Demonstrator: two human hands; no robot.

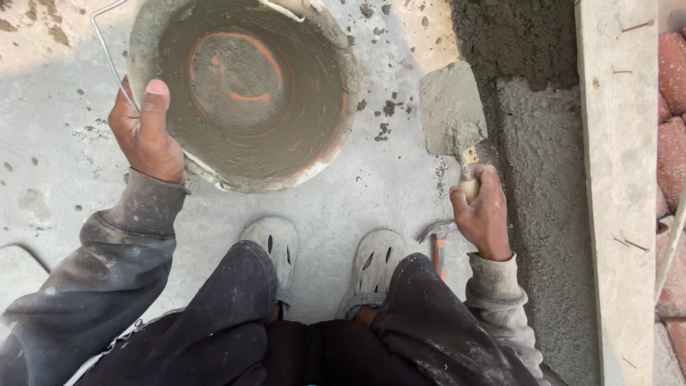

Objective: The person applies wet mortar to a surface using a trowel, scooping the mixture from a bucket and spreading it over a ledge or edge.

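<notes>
Both hands are clamped on tools: the left hand (146,132) grips the near rim of a mortar-smeared bucket (243,86) standing on the concrete floor (57,179), and the right hand (484,213) is closed round the wooden handle of a trowel (451,107) whose blade carries grey mortar. Only a thin film coats the bucket's inside, so it looks nearly emptied. Rough wet mortar bed (543,186) fills the strip along the floor's right edge beside a nailed plank (618,179), still unsmoothed; a hammer (436,243) lies by the shoes.

Grey concrete floor (357,193) (mortar-speckled), red bricks (672,107)
</notes>
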